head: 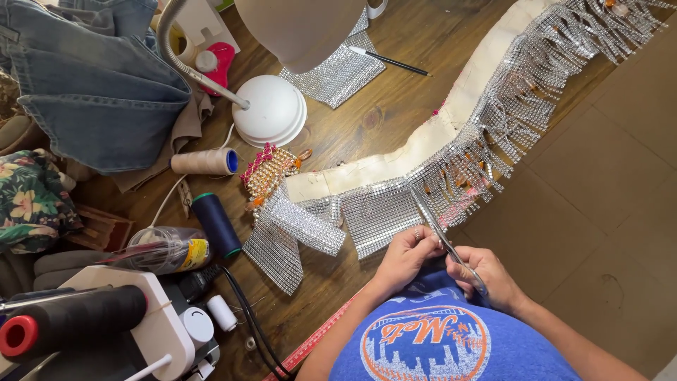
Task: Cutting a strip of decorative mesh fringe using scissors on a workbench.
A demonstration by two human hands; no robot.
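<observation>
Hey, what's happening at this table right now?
A person at a wooden table is working on a long strip of silver rhinestone fringe. The right hand holds scissors, blades pointing up into the mesh end of the strip. The left hand pinches the mesh edge beside the blades. Thread spools, loose mesh pieces, a lamp base and folded jeans lie to the left.

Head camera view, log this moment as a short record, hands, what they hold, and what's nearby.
Right hand: grips scissors, blades pointing up over the trim
Left hand: pinches the edge of the rhinestone mesh trim
Trim: curves away across the wooden table, fringe hanging off
Nearby left: navy thread spool, beige thread spool, white lamp base
</observation>
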